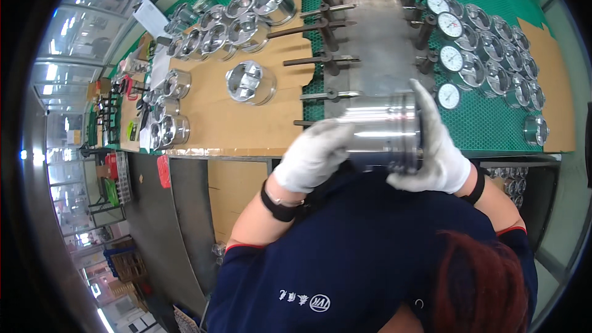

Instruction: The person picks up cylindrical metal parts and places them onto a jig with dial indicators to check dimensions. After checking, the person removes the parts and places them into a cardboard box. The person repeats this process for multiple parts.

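Left pistons (248,29): grouped past your left hand; tight packing likely saves space.
Lone piston (250,83): beyond your left hand, standing apart; the gap likely gives finger room.
Left hand (317,154): gloved, grasping the held piston's left end; probably steadying it.
Held piston (382,126): between your hands, on its side by the bench's front edge; slightly blurred, can't tell if it touches the plate.
Right hand (441,157): gloved, grasping the grooved end, fingers up the far side, thumb on the near side; two hands likely because it's round and smooth.
Dials (451,58): in line beyond your right hand, faces up, likely for easy reading.
Right pistons (496,77): rows right of your right hand.
Surface: cardboard (228,129) left of your left hand, likely padding; steel plate (379,37) straight beyond both, stands (328,34) along its sides; green mat (484,132) right of your right hand.
Room: window panels (68,74) and dark floor (148,222), well left of your left hand.
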Motion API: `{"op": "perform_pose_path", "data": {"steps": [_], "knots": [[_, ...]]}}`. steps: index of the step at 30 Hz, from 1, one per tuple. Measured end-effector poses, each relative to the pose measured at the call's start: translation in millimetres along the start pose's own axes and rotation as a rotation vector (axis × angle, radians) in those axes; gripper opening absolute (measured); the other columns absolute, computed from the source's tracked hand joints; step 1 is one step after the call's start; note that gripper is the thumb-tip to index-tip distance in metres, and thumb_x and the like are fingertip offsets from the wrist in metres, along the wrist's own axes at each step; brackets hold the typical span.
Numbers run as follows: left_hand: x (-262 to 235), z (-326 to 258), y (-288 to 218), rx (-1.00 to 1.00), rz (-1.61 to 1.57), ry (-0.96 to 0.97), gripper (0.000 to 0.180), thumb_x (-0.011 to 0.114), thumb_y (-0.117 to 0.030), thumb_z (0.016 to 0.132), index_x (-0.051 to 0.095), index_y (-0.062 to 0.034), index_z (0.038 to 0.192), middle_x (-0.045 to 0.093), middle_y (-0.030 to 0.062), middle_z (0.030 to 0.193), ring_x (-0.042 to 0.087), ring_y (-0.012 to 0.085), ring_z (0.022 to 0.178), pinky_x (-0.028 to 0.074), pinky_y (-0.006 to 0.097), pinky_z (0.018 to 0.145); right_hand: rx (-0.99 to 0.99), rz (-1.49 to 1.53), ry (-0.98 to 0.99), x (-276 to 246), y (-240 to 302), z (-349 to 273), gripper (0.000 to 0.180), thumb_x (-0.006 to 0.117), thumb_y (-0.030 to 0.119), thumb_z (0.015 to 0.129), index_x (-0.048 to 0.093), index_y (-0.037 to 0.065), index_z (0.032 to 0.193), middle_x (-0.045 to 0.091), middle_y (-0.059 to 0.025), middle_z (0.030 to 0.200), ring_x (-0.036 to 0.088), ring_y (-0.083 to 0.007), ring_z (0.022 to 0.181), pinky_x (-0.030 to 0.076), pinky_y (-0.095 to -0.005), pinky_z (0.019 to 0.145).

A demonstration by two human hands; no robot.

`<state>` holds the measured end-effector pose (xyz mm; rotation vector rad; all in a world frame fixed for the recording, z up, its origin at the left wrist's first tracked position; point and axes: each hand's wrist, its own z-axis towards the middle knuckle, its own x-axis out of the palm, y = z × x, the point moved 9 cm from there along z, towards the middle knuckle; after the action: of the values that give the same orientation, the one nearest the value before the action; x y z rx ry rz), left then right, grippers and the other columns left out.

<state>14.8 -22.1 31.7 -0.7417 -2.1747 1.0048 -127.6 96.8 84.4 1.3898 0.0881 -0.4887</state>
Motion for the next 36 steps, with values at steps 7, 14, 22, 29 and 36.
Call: {"op": "perform_pose_path", "data": {"steps": [7, 14, 22, 29, 36], "knots": [[27.0, 14.0, -36.2, 0.671, 1.026, 0.004, 0.063, 0.070, 0.002, 0.079, 0.049, -0.0014, 0.138, 0.063, 0.0204, 0.122, 0.064, 0.0349, 0.110, 0.052, 0.041, 0.095, 0.026, -0.564, -0.001, 1.1, -23.0, 23.4, 0.104, 0.089, 0.026, 0.059, 0.041, 0.000, 0.147, 0.055, -0.0234, 0.123, 0.057, -0.0421, 0.113, 0.048, -0.0469, 0.097], [64.1, 28.2, -31.2, 0.985, 1.215, 0.009, 0.074, 0.088, -0.010, 0.052, 0.060, -0.0117, 0.121, 0.055, 0.0260, 0.129, 0.061, 0.0452, 0.110, 0.053, 0.049, 0.091, -0.144, -0.504, -0.147, -2.3, -17.4, 16.4, 0.102, 0.089, 0.027, 0.064, 0.039, -0.001, 0.148, 0.052, -0.0258, 0.131, 0.054, -0.0451, 0.118, 0.047, -0.0479, 0.100], [61.3, 55.0, -27.4, 0.981, 1.201, -0.060, 0.070, 0.094, -0.031, 0.063, 0.061, -0.0085, 0.121, 0.048, 0.0342, 0.137, 0.054, 0.0490, 0.124, 0.050, 0.048, 0.102, 0.765, 0.362, -0.020, 9.5, -112.9, -43.8, 0.093, 0.070, 0.011, 0.090, 0.011, -0.001, 0.160, 0.063, -0.0173, 0.106, 0.069, -0.0222, 0.072, 0.058, -0.0314, 0.063], [66.0, 68.7, -36.9, 1.013, 1.121, 0.007, 0.069, 0.091, -0.017, 0.064, 0.058, -0.0076, 0.123, 0.042, 0.0352, 0.143, 0.054, 0.0510, 0.123, 0.052, 0.049, 0.099, 0.794, 0.533, -0.043, 16.4, -122.2, -42.3, 0.094, 0.067, 0.009, 0.093, 0.003, 0.003, 0.162, 0.064, -0.0136, 0.100, 0.069, -0.0185, 0.065, 0.059, -0.0310, 0.056], [62.8, 72.4, -34.5, 1.019, 1.153, -0.027, 0.068, 0.091, -0.019, 0.065, 0.059, -0.0080, 0.124, 0.041, 0.0335, 0.144, 0.055, 0.0499, 0.124, 0.054, 0.048, 0.097, 0.807, 0.439, -0.052, 13.5, -126.8, -42.0, 0.093, 0.067, 0.012, 0.092, 0.007, 0.002, 0.161, 0.067, -0.0121, 0.097, 0.070, -0.0181, 0.067, 0.059, -0.0304, 0.057]]}}
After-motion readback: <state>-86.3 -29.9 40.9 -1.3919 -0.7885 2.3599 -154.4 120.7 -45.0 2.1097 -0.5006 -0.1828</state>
